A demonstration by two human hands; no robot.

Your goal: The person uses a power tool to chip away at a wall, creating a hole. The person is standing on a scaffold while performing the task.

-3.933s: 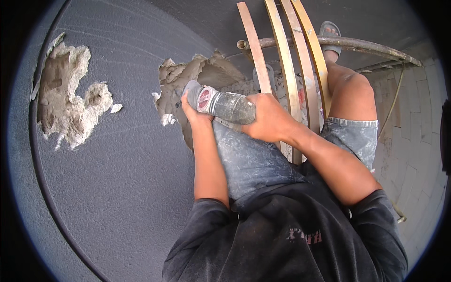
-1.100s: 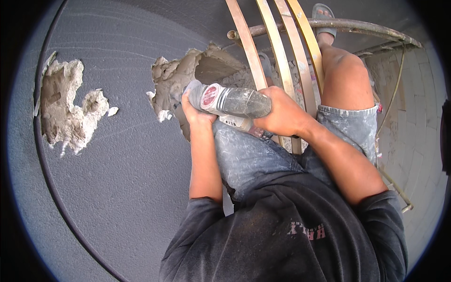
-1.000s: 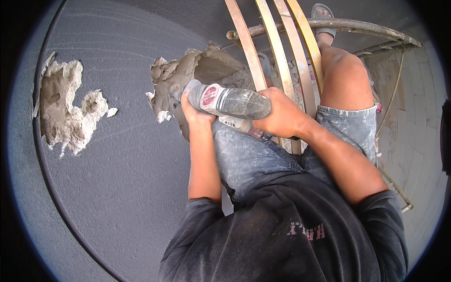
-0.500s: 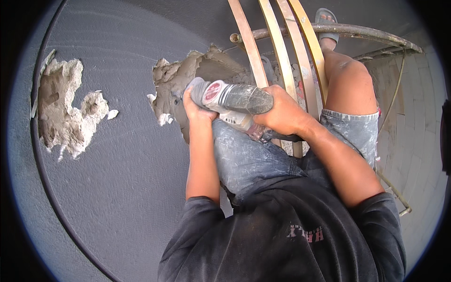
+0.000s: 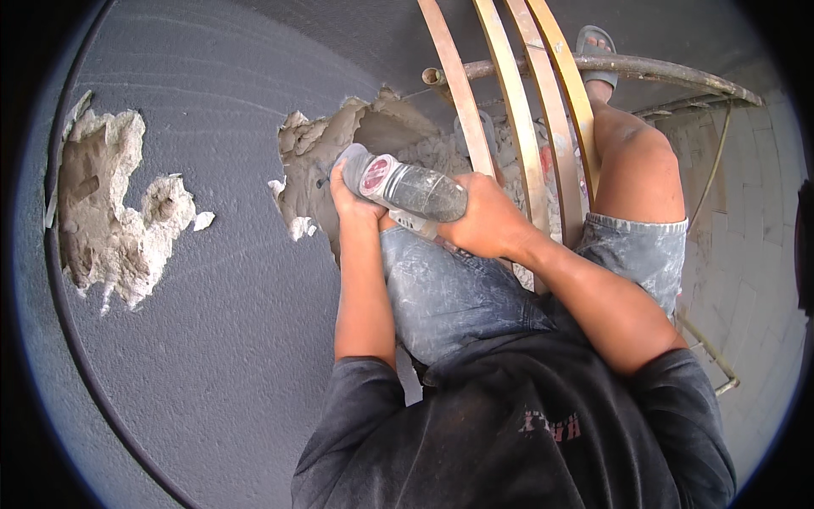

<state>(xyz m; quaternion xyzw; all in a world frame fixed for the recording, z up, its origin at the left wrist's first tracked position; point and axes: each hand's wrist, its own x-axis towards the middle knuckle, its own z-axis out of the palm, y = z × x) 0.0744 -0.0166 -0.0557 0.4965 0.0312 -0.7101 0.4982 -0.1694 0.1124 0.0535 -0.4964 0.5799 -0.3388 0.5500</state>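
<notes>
A dusty grey hammer drill [image 5: 424, 188] with a round red label lies across in front of me, over my thigh. My left hand [image 5: 354, 202] is wrapped round its front end from below and the left. My right hand [image 5: 493, 219] is closed on its rear handle, which is mostly hidden by the fingers. The drill's front end points left at the dark grey wall [image 5: 229, 339], beside a large ragged hole [image 5: 309, 148] of bare, broken plaster. Whether the bit touches the wall, I cannot tell.
A second broken patch [image 5: 102, 204] is farther left, near a dark cable [image 5: 72, 327] along the wall. Several wooden slats [image 5: 517, 110] run past my leg over a metal pole [image 5: 644, 64]. Rubble [image 5: 500, 140] lies beneath them. My sandalled foot [image 5: 598, 55] rests by the pole.
The drill's rear end and my right hand have shifted left and slightly lower, tilting the drill more. My left hand stays at its front. The whole view has turned slightly.
</notes>
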